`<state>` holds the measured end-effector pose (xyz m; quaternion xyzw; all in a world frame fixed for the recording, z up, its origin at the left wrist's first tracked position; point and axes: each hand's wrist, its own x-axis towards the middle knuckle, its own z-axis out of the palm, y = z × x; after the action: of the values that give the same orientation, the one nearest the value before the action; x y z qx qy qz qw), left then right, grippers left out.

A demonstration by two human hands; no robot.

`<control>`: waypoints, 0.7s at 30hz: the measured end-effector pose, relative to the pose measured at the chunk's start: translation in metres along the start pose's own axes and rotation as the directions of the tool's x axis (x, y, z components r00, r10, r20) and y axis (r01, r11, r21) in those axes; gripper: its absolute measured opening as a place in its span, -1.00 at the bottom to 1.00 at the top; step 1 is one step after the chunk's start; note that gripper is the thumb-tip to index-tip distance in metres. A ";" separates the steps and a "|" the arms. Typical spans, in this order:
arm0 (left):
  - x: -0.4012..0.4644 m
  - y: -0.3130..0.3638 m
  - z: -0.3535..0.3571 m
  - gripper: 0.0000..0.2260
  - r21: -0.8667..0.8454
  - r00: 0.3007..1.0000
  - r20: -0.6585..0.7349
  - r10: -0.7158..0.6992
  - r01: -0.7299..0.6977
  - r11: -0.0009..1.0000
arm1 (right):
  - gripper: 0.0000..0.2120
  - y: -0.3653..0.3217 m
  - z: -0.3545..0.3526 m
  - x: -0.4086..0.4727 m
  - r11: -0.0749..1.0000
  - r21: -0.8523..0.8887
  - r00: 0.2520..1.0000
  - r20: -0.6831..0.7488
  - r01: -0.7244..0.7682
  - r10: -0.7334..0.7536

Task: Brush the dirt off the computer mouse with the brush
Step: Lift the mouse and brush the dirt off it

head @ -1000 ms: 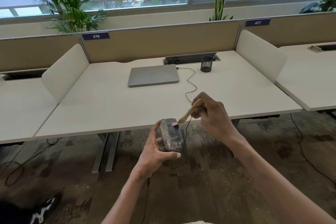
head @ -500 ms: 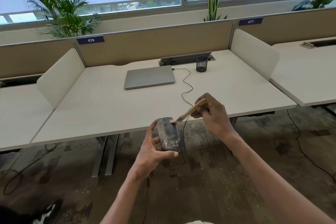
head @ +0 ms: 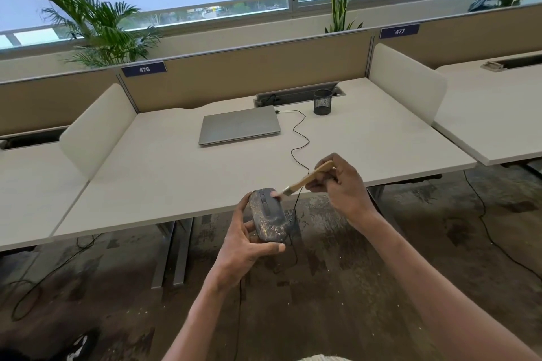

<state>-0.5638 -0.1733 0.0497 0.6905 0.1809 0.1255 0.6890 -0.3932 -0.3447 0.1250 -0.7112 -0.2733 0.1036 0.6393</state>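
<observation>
Fingers (head: 318,186) of the right hand (head: 344,186) are curled around the wooden handle of the brush (head: 308,178), pinching it so the handle slopes down and to the left, with its pale bristle tip touching the front end of the computer mouse (head: 268,215) near the scroll wheel. That mouse is dark grey, speckled with light dirt over its rear half, and is held in the air just in front of the near edge of the bench (head: 164,184), above the floor (head: 337,287). It sits in the left hand (head: 245,243), whose fingers wrap up along its left side while the thumb crosses under its rear end, so the hand grips it from below and behind. A thin black cable (head: 299,141) snakes from the mouse area across the bench top toward a closed silver laptop (head: 239,125), which lies flat near the back of the bench. Just beside the laptop, to its right, stands a black mesh pen cup (head: 322,102), close to an open cable tray (head: 296,94) set into the bench. Beige partition panels run behind, carrying blue number tags reading 476 (head: 144,69) and 477 (head: 399,31). White side dividers stand at both ends of the bench. Leafy plants (head: 88,17) rise behind the partition in front of windows with lowered blinds. More cables trail on the dark mottled floor.
</observation>
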 end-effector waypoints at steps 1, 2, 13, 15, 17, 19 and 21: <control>-0.001 0.000 -0.001 0.17 -0.002 1.000 -0.002 -0.002 0.002 1.000 | -0.75 0.001 -0.003 -0.003 1.000 -0.006 0.999 0.039 -0.018 0.019; -0.001 -0.001 -0.002 0.17 -0.006 1.000 -0.006 -0.005 0.005 1.000 | -0.75 0.002 -0.006 -0.005 0.999 -0.014 0.996 0.081 -0.037 0.038; -0.004 0.003 0.007 0.17 0.013 0.999 0.030 -0.020 0.019 1.000 | -0.70 -0.026 0.003 -0.010 0.920 -0.258 0.955 0.049 0.295 -0.293; -0.005 0.003 0.007 0.14 0.003 0.999 0.024 -0.022 0.021 1.000 | -0.73 -0.030 0.009 -0.024 0.860 -0.348 0.928 0.136 0.372 -0.347; -0.006 0.002 0.006 0.13 0.002 0.999 0.020 -0.025 0.025 1.000 | -0.78 -0.034 0.012 -0.038 0.809 -0.409 0.906 0.216 0.423 -0.365; -0.008 0.000 0.004 0.13 0.014 0.999 0.009 -0.031 0.031 0.999 | -0.79 -0.037 0.013 -0.049 0.777 -0.444 0.894 0.260 0.447 -0.366; -0.009 -0.002 0.004 0.16 0.021 0.999 -0.006 -0.039 0.039 0.999 | -0.79 -0.042 0.013 -0.050 0.768 -0.449 0.889 0.260 0.456 -0.377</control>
<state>-0.5708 -0.1804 0.0483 0.6937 0.1974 0.1121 0.6835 -0.4517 -0.3586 0.1533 -0.7627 -0.4904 -0.0605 0.4174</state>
